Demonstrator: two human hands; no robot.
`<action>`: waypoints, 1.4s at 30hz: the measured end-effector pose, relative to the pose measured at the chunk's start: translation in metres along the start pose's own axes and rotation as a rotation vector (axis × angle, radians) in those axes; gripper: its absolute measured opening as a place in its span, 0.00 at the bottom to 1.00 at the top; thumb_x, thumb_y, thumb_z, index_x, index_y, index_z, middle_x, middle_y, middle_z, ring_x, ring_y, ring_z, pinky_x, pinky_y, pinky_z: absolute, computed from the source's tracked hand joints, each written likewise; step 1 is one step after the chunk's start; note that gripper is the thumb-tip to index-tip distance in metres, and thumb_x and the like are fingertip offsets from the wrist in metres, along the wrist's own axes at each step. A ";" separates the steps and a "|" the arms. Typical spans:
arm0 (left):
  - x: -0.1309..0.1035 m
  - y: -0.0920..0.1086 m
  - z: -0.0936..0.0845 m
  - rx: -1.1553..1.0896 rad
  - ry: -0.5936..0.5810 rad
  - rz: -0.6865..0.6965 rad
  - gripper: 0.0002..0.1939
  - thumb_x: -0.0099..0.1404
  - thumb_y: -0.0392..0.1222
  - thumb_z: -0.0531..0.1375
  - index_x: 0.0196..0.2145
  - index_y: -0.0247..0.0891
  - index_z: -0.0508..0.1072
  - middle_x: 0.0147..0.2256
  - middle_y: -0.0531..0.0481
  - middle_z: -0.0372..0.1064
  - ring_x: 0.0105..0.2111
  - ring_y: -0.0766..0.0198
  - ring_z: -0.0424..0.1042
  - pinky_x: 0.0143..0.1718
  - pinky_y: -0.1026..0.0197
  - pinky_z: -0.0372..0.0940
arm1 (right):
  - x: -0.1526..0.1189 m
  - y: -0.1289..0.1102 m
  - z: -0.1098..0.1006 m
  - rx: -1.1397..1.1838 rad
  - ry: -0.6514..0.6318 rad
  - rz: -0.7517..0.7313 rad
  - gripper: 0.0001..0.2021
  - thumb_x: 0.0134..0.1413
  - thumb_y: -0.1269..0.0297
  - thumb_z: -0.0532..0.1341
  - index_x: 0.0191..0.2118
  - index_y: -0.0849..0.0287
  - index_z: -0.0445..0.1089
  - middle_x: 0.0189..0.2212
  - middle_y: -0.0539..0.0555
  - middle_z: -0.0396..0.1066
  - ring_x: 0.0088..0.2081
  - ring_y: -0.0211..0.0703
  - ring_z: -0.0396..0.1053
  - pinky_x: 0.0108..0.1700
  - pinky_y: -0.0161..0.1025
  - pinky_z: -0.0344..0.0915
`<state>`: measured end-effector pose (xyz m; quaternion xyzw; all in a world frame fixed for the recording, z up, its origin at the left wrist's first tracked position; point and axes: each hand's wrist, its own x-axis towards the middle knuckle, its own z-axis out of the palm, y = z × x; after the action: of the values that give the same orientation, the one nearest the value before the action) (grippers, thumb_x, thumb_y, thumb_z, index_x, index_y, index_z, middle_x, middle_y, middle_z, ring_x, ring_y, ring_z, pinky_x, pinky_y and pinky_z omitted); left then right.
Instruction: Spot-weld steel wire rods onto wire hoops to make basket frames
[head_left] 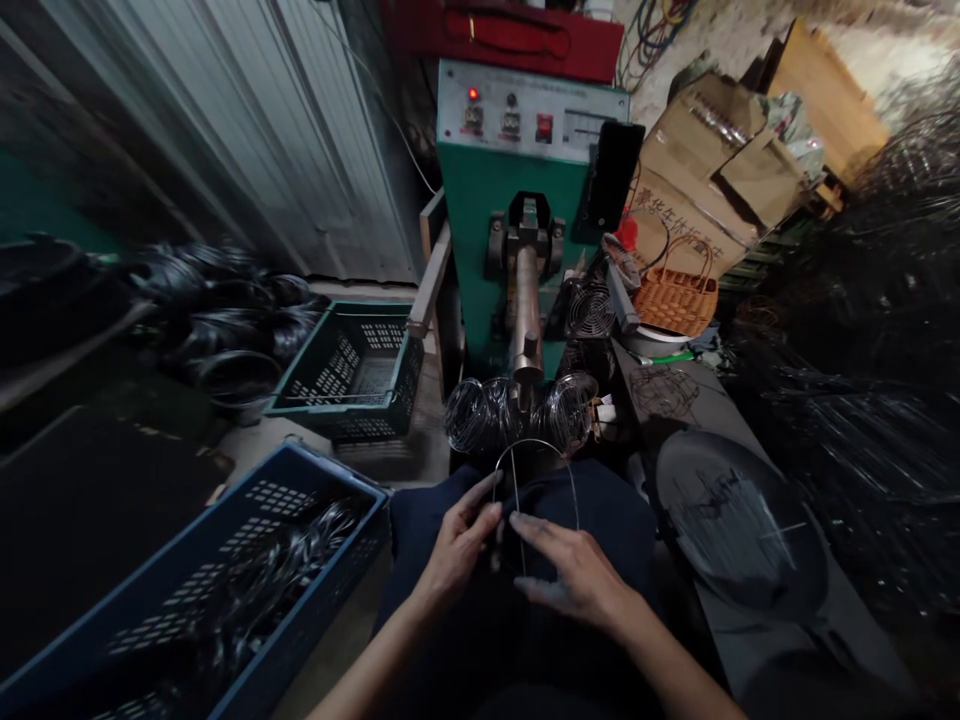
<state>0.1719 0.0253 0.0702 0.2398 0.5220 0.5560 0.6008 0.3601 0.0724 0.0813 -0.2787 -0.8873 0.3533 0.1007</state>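
Note:
Above my lap, my left hand [463,535] pinches the left side of a thin metal wire ring [534,441] between thumb and fingers. A straight wire [515,480] runs up across the ring to its top. The fingertips and thumb of my right hand [570,565] curve against this straight wire, lower down. Just beyond the ring, bundles of wire rings [499,412] lie under the cylindrical metal arm [528,305] of a green machine [472,240]. The lower part of the ring is dark and partly hidden by my hands.
A blue crate [300,455] with wire pieces stands at left, a green crate [405,395] behind it. On the right bench [739,625] lies a dark pan-like tray [806,570] with thin wires [750,530]. A wicker basket [677,300] and cardboard boxes [690,140] sit farther back. Dark wire frames [862,400] pile up far right.

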 end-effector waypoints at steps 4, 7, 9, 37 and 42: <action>0.007 -0.002 0.006 -0.036 -0.055 0.016 0.37 0.58 0.51 0.63 0.61 0.36 0.59 0.19 0.60 0.60 0.14 0.73 0.58 0.16 0.70 0.53 | 0.000 -0.004 -0.007 -0.104 -0.004 0.054 0.37 0.52 0.63 0.64 0.65 0.43 0.48 0.62 0.48 0.56 0.58 0.46 0.62 0.55 0.43 0.65; 0.008 -0.001 0.010 -0.048 -0.057 0.019 0.38 0.57 0.52 0.62 0.61 0.37 0.58 0.19 0.60 0.60 0.13 0.73 0.58 0.15 0.69 0.53 | 0.001 -0.008 -0.011 -0.144 0.005 0.072 0.35 0.53 0.64 0.63 0.64 0.44 0.50 0.61 0.48 0.57 0.57 0.45 0.63 0.54 0.42 0.66; 0.009 0.000 0.012 -0.052 -0.040 0.017 0.38 0.56 0.52 0.63 0.61 0.37 0.59 0.19 0.60 0.60 0.13 0.74 0.57 0.15 0.70 0.52 | 0.001 -0.010 -0.014 -0.161 0.011 0.065 0.35 0.53 0.65 0.62 0.64 0.45 0.50 0.61 0.49 0.58 0.57 0.44 0.63 0.54 0.40 0.66; 0.029 -0.003 0.021 -0.161 -0.179 0.111 0.34 0.61 0.49 0.60 0.61 0.36 0.55 0.21 0.57 0.65 0.13 0.70 0.63 0.14 0.67 0.59 | 0.013 -0.011 -0.035 -0.256 0.046 0.111 0.35 0.50 0.68 0.63 0.63 0.43 0.53 0.61 0.49 0.58 0.56 0.46 0.65 0.51 0.44 0.68; 0.031 0.001 0.025 -0.176 -0.159 0.120 0.35 0.61 0.49 0.60 0.61 0.34 0.55 0.19 0.58 0.64 0.12 0.70 0.62 0.14 0.67 0.59 | 0.016 -0.014 -0.042 -0.281 0.034 0.114 0.35 0.50 0.68 0.62 0.63 0.43 0.52 0.61 0.49 0.58 0.56 0.47 0.65 0.49 0.44 0.69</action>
<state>0.1887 0.0613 0.0678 0.2601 0.4066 0.6138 0.6247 0.3563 0.0970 0.1214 -0.3459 -0.9089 0.2262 0.0555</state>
